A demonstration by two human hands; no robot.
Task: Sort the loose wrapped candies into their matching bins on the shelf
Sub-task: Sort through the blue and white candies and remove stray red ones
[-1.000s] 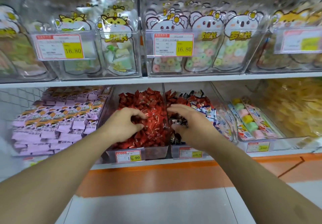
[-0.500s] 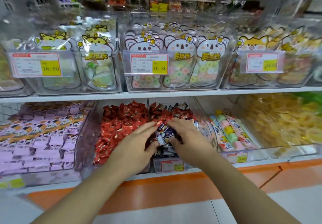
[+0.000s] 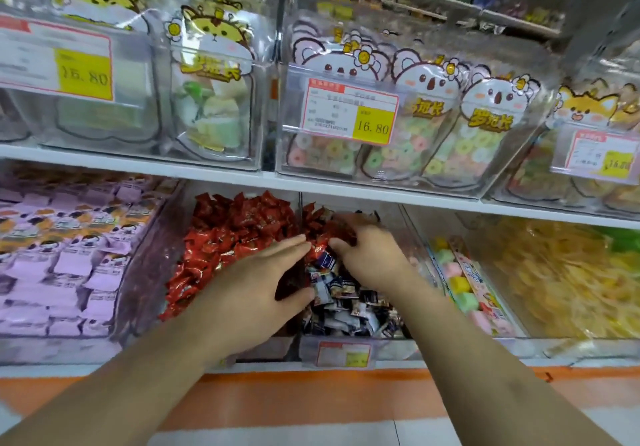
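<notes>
Both of the person's bare arms are reaching in from the 6 o'clock edge toward the lower shelf. The left hand (image 3: 256, 282) is lying with straight fingers spread fairly wide, fingertips pointing to 1 o'clock, resting across the divider between 2 clear plastic bins and gripping nothing that shows. The right hand (image 3: 372, 255) is sitting just to its 3 o'clock side, fingers curled downward into the heap; whether they are pinching a piece is blurred, so I cannot tell.

The loose red foil-wrapped candies (image 3: 235, 237) are filling the clear bin (image 3: 263, 345) at 9 o'clock of the left hand's fingertips. The mixed dark-blue-and-white wrapped candies (image 3: 343, 300) are piled in the neighbouring clear bin (image 3: 339, 353), under and between the 2 hands, and several stray red wrappers (image 3: 320, 225) are lying on that pile at its 12 o'clock end, touching the fingertips of both hands.

At the far 9 o'clock side, stacked lilac paper-wrapped sweet packs (image 3: 65, 255) are filling a wide bin. At 3 o'clock of the right hand, long clear sleeves of pastel marshmallow cubes (image 3: 464, 282) are leaning in their own bin, and beyond them yellow cellophane-wrapped sweets (image 3: 561, 272) are crowding the next one.

On the white upper shelf (image 3: 214, 171), at 12 o'clock, clear boxes are holding cartoon-animal pouches (image 3: 429, 116) of ring sweets, fronted by a white-and-yellow price tag (image 3: 349, 109) reading 16.80.
</notes>
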